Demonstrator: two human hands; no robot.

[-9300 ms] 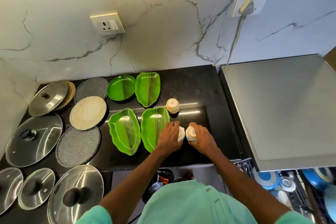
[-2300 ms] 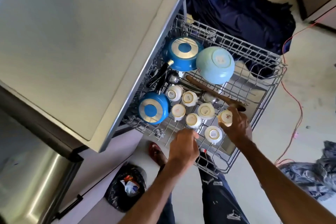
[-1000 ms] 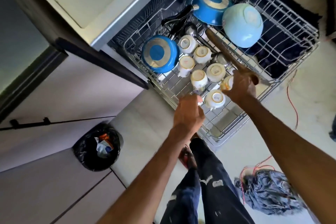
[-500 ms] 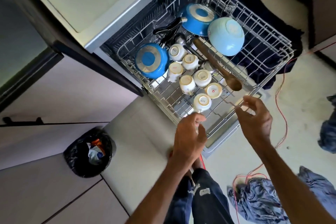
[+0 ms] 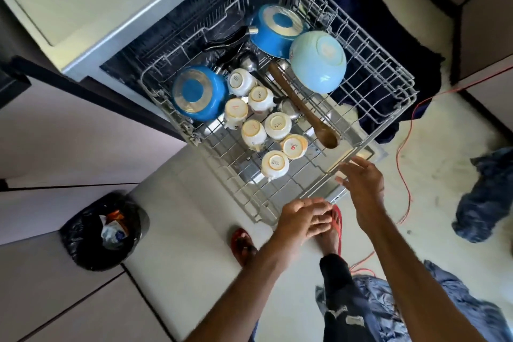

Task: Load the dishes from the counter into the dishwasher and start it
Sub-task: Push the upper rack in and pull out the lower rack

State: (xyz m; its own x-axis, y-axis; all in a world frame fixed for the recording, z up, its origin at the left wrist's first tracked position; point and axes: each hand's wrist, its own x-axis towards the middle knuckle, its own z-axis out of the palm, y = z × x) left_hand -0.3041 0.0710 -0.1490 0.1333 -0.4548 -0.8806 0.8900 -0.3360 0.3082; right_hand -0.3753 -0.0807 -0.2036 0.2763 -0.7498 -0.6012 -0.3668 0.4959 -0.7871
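Rack: grey wire dishwasher rack [image 5: 369, 44], pulled out of the silver-topped dishwasher [image 5: 125, 8], over the floor.
Cups: seven small white cups with orange-tinged bases [image 5: 254, 133], all upside down, clustered in the near-middle of the rack; the nearest one [image 5: 274, 164] stands closest to the front rim.
Pans: two blue round pans, both bottom-up. One [image 5: 198, 93] is at the rack's left edge, just beside the cups; the other [image 5: 279, 28] is at the back with its black handle pointing left.
Bowl: pale blue round bowl [image 5: 317, 61], inverted, leaning against the back pan.
Spoon: long brown wooden spoon [image 5: 304, 108], lying diagonally across the wires between the cups and the bowl, with its bowl end toward the front.
Ladles: steel ladles [image 5: 248, 60], partly hidden between the pans.
Left hand: left hand [image 5: 304, 219], fingers loosely curled, holding nothing, at the rack's front rim; whether it touches the rim cannot be told.
Right hand: right hand [image 5: 363, 186], fingers spread and relaxed, empty, over the rack's front right corner.
Floor, left: black bin bag with rubbish [image 5: 104, 230].
Floor, right: orange cable [image 5: 402, 153]; crumpled blue cloth [image 5: 480, 203].
Behind rack: dark navy cloth [image 5: 388, 22].
Feet: red sandals [image 5: 241, 241], beneath the hands.
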